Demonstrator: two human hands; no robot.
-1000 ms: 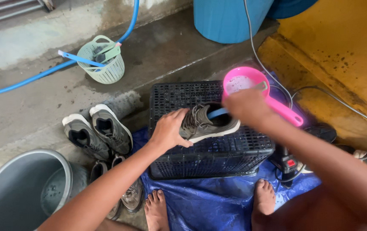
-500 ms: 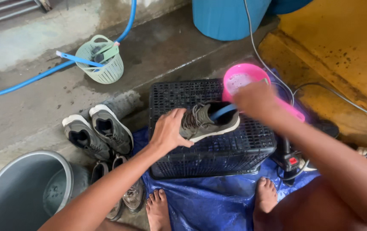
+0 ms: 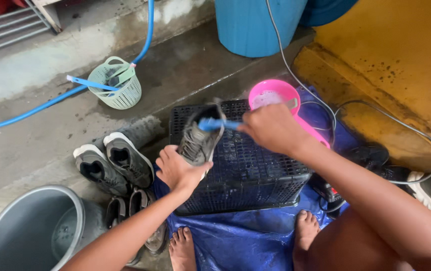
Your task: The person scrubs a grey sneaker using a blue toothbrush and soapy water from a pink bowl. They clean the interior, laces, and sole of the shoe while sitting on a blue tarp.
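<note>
My left hand grips a grey sneaker by its heel end, holding it on top of an upturned black plastic crate. The shoe points away from me, its opening facing up. My right hand holds a blue-handled brush against the shoe's upper. A pink dipper with water and foam sits just beyond my right hand, at the crate's far right corner.
A pair of grey sneakers and another pair lie left of the crate. A grey bucket stands at the lower left. A green basket, a blue hose, a blue barrel, cables and a blue tarp surround me.
I have turned the sneaker from lying sideways to pointing away from me, with my left hand shifting to its near end. My right hand moved left, bringing the brush onto the shoe.
</note>
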